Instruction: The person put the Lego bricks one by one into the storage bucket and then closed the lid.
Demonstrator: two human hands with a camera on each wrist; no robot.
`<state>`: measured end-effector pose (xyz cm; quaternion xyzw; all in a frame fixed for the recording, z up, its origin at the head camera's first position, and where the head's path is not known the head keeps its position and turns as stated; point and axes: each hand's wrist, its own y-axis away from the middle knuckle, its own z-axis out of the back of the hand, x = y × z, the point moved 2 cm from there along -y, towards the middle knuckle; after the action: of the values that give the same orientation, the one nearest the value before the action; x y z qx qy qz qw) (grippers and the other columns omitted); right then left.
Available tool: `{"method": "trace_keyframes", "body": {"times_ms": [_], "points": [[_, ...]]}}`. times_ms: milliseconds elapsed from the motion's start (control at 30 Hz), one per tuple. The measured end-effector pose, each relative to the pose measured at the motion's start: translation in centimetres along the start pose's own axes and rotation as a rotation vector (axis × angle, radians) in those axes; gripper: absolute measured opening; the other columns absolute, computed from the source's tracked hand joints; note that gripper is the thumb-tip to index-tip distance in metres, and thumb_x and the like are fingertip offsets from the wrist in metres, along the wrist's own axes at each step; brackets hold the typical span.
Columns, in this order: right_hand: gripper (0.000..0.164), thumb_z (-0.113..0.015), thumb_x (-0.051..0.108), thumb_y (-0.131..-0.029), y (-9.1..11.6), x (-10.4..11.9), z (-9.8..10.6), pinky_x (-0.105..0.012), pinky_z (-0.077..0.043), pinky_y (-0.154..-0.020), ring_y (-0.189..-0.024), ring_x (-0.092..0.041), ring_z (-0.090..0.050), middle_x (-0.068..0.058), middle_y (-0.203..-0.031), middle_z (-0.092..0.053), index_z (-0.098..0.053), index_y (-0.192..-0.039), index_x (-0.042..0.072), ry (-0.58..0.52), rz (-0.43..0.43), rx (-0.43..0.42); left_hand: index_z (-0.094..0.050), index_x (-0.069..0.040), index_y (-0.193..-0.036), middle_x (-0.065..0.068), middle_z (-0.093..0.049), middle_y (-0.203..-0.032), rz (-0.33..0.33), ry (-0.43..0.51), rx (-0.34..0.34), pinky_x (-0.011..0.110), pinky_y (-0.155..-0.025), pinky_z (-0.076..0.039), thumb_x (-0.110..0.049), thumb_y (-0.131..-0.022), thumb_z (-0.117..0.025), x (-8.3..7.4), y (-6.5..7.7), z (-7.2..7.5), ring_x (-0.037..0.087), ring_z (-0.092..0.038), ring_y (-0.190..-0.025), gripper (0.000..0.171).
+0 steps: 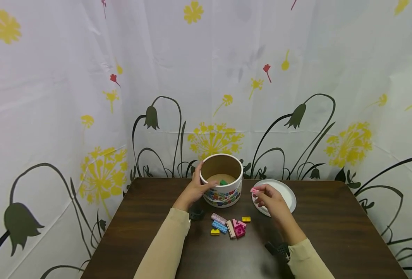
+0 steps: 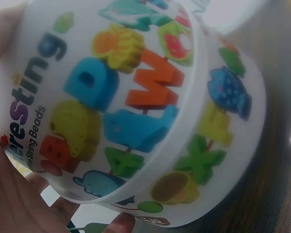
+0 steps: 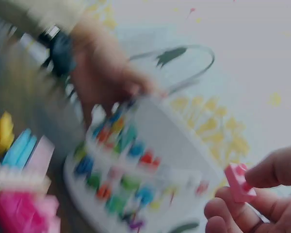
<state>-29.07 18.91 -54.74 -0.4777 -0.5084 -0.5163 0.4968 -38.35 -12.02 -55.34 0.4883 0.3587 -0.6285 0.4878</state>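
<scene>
My left hand (image 1: 192, 192) grips a white round tub (image 1: 224, 198), thumb over its rim and fingers along its side. The tub stands tilted toward me, printed with colourful letters and animals, and a green brick (image 1: 223, 182) lies inside. In the right wrist view, a small pink toy brick (image 3: 239, 184) is pinched between the thumb and fingers of my right hand (image 1: 271, 199). That hand hovers over the near left part of a white plate (image 1: 290, 195), to the right of the tub.
Several loose bricks lie in front of the tub: a blue one (image 1: 220, 226), a magenta one (image 1: 239, 231), a cream one (image 1: 231, 229), a light pink one (image 1: 218, 218) and two yellow ones, one nearer me (image 1: 215, 232). A patterned curtain (image 1: 206, 97) hangs behind the brown table (image 1: 331, 232).
</scene>
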Motion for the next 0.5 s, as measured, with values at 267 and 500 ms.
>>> {"method": "trace_keyframes", "body": {"times_ms": [267, 500], "points": [[0.033, -0.068, 0.026, -0.110, -2.8, 4.3, -3.6, -0.031, -0.056, -0.092, -0.105, -0.025, -0.066, -0.007, -0.116, -0.068, -0.064, -0.130, 0.001, -0.213, 0.100, 0.070, -0.005, -0.041, -0.175, 0.017, -0.007, -0.179, -0.014, 0.004, -0.010, 0.070, -0.126, -0.031, -0.041, -0.096, -0.083, 0.2, 0.0, 0.1, 0.052, -0.026, -0.160, 0.110], [0.021, -0.059, 0.018, -0.113, -6.4, 6.3, -6.1, -0.028, -0.055, -0.087, -0.096, -0.020, -0.063, -0.009, -0.110, -0.065, -0.061, -0.126, 0.002, -0.361, 0.138, 0.132, -0.007, -0.038, -0.175, 0.021, -0.012, -0.176, -0.035, -0.011, -0.009, 0.071, -0.124, -0.032, -0.043, -0.095, -0.084, 0.1, -0.2, 0.0, 0.051, -0.030, -0.157, 0.112]]}}
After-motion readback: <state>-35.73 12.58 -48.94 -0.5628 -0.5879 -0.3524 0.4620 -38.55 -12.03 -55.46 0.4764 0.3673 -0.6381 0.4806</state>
